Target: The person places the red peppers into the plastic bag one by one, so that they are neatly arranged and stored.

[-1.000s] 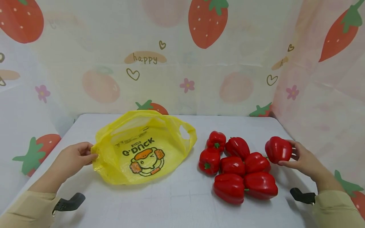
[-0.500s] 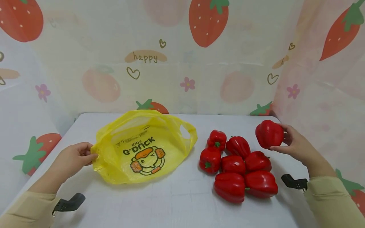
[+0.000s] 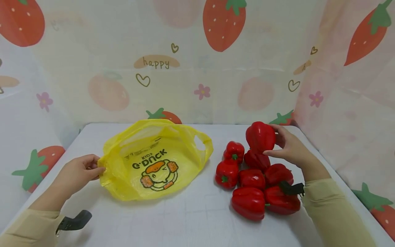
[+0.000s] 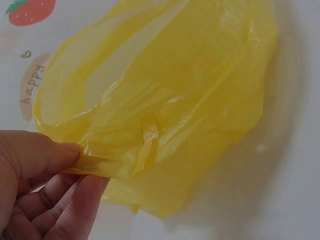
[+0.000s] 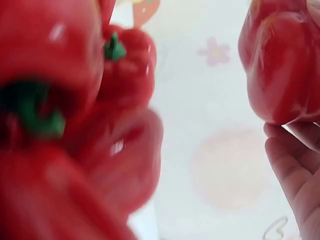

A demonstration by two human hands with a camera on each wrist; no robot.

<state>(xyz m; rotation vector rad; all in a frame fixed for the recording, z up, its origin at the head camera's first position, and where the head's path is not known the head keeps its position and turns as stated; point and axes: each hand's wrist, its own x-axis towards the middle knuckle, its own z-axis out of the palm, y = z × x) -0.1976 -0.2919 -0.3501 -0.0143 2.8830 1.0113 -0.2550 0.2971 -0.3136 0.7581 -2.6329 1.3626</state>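
A yellow plastic bag (image 3: 182,164) with a duck print lies on the left half of the table, its mouth spread. My left hand (image 3: 81,169) pinches the bag's left edge between thumb and fingers; the left wrist view shows the thin bag film (image 4: 165,120) gathered at the fingertips. My right hand (image 3: 288,144) grips a red bell pepper (image 3: 260,136) by its right side, raised above the back of a group of several other red bell peppers. In the right wrist view the held pepper (image 5: 285,65) is at the right edge, fingers beneath it.
The grouped bell peppers, including one at the front (image 3: 248,203) and one at the left (image 3: 226,174), rest on the white table (image 3: 191,226) right of the bag. A strawberry-print cloth (image 3: 185,31) hangs behind and at both sides.
My right hand has lifted the held bell pepper and carried it left, from beside the group to above its back. My left hand stays on the bag's edge.
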